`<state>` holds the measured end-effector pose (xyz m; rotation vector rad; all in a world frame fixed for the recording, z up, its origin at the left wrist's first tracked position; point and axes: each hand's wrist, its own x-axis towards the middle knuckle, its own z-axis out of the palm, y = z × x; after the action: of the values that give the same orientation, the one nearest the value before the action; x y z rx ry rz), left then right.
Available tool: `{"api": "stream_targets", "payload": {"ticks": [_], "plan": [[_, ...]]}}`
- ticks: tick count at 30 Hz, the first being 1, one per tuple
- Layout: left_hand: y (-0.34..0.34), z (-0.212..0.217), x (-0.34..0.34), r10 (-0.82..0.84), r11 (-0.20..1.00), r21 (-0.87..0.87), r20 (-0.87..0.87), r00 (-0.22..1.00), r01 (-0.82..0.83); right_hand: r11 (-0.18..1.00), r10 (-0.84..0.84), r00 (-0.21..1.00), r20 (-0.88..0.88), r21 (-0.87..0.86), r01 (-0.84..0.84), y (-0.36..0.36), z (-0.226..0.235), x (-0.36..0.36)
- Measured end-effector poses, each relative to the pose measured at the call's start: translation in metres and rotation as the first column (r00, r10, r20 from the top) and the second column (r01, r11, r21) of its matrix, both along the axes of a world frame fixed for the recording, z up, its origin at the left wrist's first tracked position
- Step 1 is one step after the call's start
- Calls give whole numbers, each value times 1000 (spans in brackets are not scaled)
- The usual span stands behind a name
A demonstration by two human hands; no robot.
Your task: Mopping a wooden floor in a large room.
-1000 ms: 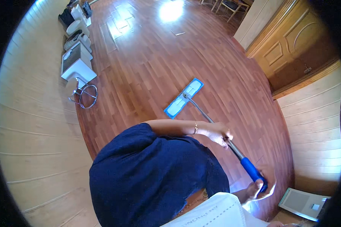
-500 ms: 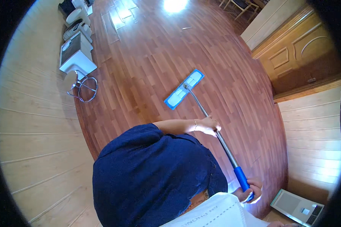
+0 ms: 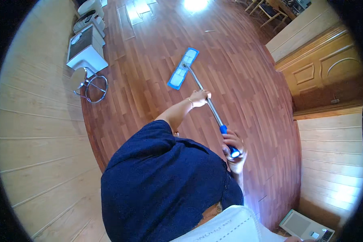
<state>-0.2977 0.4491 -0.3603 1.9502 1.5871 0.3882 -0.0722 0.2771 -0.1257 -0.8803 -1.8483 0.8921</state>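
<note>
A flat mop (image 3: pixel 214 111) with a thin metal pole slants away from me across the wood-look floor. Its blue-edged, pale rectangular head (image 3: pixel 183 69) lies on the boards ahead of me. My left hand (image 3: pixel 199 98), with a bracelet at the wrist, is closed around the metal pole partway down. Higher up, my right hand (image 3: pixel 234 147) wraps the blue grip at the pole's end, and the end cap shows between thumb and fingers.
A round-seated stool (image 3: pixel 93 86) and a white cabinet (image 3: pixel 88 52) line the left wall. On the right are a wooden door (image 3: pixel 318 74) and, lower down, a pale boxy appliance (image 3: pixel 304 226). Chairs (image 3: pixel 272 14) stand at the far right. A small pale scrap (image 3: pixel 210 31) lies on the floor.
Both hands have moved forward and to the left with the mop. Its head has slid farther away and turned somewhat steeper. The right hand rose from near my waist.
</note>
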Motion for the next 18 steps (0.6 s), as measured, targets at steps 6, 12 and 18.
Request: {"api": "stream_targets", "payload": {"ticks": [6,12,18], "plan": [[-1,-16,-54,223,975,24,-1,975,-223,963,270,951,149,-57,-265,39,-13,-28],[-46,-18,-70,347,922,206,-63,936,-328,898,433,891,139,-153,-413,49,-10,-22],[-92,18,-77,328,889,345,-18,944,-302,836,522,852,-42,-175,-521,66,28,-10]]}}
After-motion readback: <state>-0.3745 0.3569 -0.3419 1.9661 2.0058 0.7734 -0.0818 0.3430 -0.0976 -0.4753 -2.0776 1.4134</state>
